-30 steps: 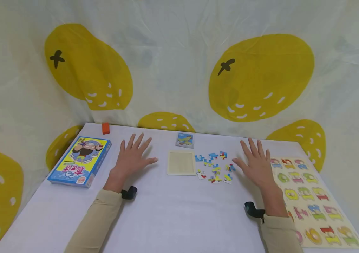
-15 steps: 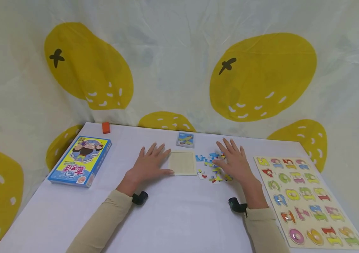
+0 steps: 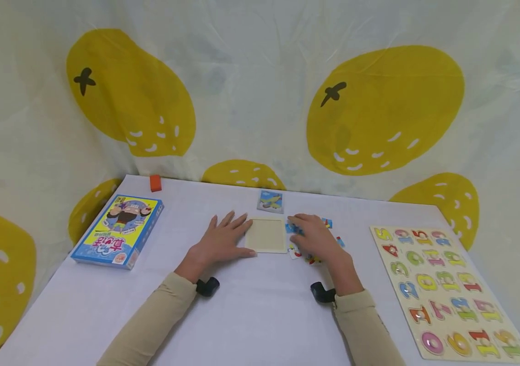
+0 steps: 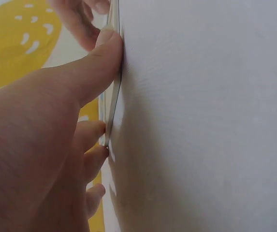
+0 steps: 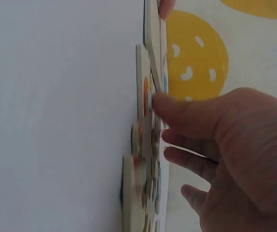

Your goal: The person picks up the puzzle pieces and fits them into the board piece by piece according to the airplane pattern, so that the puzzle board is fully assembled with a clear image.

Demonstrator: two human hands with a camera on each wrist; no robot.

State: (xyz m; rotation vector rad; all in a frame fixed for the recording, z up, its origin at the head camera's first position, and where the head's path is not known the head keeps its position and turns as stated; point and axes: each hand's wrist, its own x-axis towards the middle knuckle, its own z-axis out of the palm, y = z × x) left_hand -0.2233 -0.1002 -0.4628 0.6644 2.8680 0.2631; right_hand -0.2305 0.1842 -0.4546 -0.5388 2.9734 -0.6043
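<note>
A square wooden puzzle tray point(image 3: 266, 235) lies flat on the white table, its inside bare. My left hand point(image 3: 222, 240) is at the tray's left side, fingers spread, with thumb and fingertips at its edge; the left wrist view shows the thumb point(image 4: 110, 48) on the rim. Right of the tray lie several loose jigsaw pieces point(image 3: 294, 251), blue, yellow, red and white. Over them is my right hand point(image 3: 318, 239), fingers slightly bent and partly hiding them. In the right wrist view its thumb point(image 5: 177, 112) is close to the pieces, apart from the fingers.
A small airplane picture card point(image 3: 270, 202) lies behind the tray. A blue and yellow game box point(image 3: 118, 231) is at the left, with an orange block point(image 3: 155, 183) beyond it. The wooden number board point(image 3: 443, 284) lies at the right. A fruit-patterned curtain point(image 3: 251, 101) hangs behind.
Both hands have moved inward. My left hand has come to the tray's left edge; my right hand has swung left over the pieces, its fingers less spread than before.
</note>
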